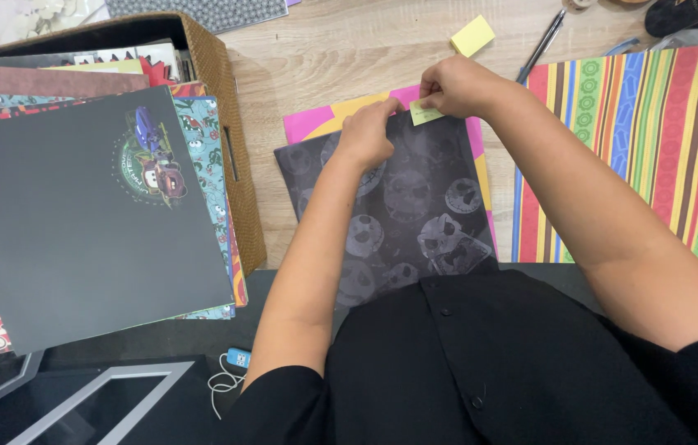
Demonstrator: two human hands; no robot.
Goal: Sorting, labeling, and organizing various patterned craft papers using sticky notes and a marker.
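On the wooden table (349, 49), directly in front of the person, lies a dark grey sheet of paper (406, 214) printed with faint round skull-like faces. It rests on top of a pink and yellow sheet (316, 122) whose edges show along the top and right side. The right hand (458, 86) is closed in a pinch on a small yellow sticky note (426, 113), thumb and fingers pressing it at the top edge of the dark sheet. The left hand (367, 136) sits just beside it, fingers curled and resting on the sheet's upper edge near the note — whether it grips the paper or only steadies it, I cannot tell.

Beyond the hands, a yellow sticky-note pad (472, 35) lies on the bare wood, with a dark pen (542, 45) near it. To the right lies a sheet of bright multicoloured stripes (654, 148). To the left, a brown woven-patterned box (225, 124) holds a stack of patterned papers, topped by a large black sheet (77, 222) carrying a round cartoon-car emblem — it leans out toward the person. At the near edge, a small blue device with a white cord (233, 367) lies on a dark surface.
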